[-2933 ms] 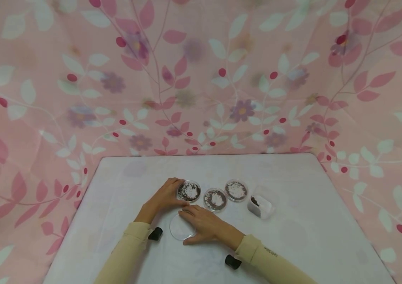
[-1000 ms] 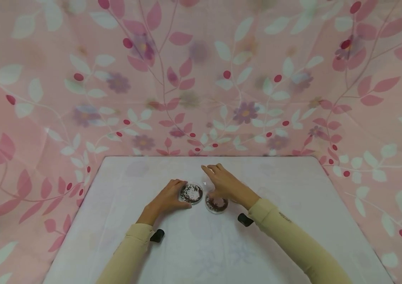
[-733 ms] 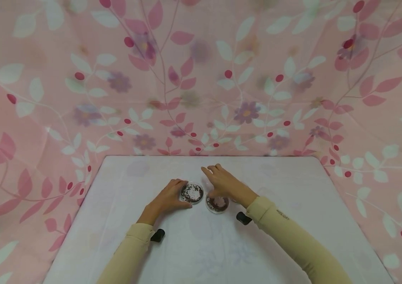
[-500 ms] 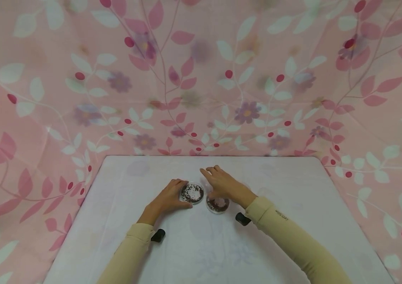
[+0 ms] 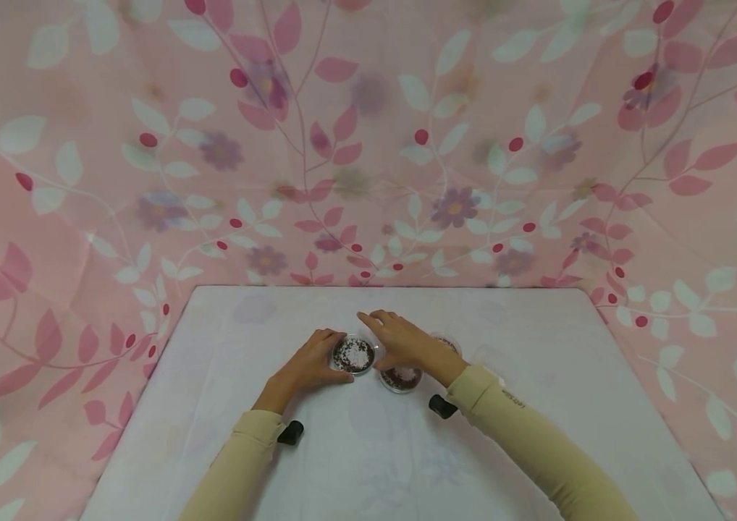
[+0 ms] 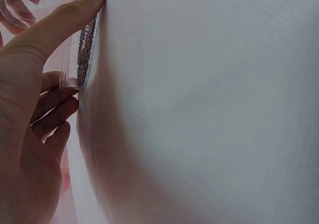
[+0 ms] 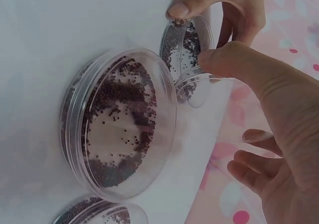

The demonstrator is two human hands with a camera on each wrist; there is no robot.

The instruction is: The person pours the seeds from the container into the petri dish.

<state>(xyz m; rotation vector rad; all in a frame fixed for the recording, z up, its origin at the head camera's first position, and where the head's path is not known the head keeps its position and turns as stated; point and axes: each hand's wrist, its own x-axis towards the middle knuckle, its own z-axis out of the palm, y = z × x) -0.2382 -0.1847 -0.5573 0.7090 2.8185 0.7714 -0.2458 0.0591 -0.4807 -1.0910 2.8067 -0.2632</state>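
My left hand grips the side of a clear petri dish holding dark grains with white patches, thumb and fingers on opposite edges. In the left wrist view that dish stands low on the table, seen edge-on. My right hand pinches a clear round lid between thumb and fingers. The lid is close beside the left dish and overlaps its edge in the right wrist view. A second petri dish with similar grains lies under my right hand, partly hidden by it in the head view.
A third petri dish lies behind my right wrist. A clear plastic tub is mostly hidden behind the right sleeve. The table has a white cloth, and a pink floral curtain hangs behind its far edge.
My right hand has taken the lid from the front of the table, carried it up over the second dish, then left toward the first dish. The left hand keeps its hold there.
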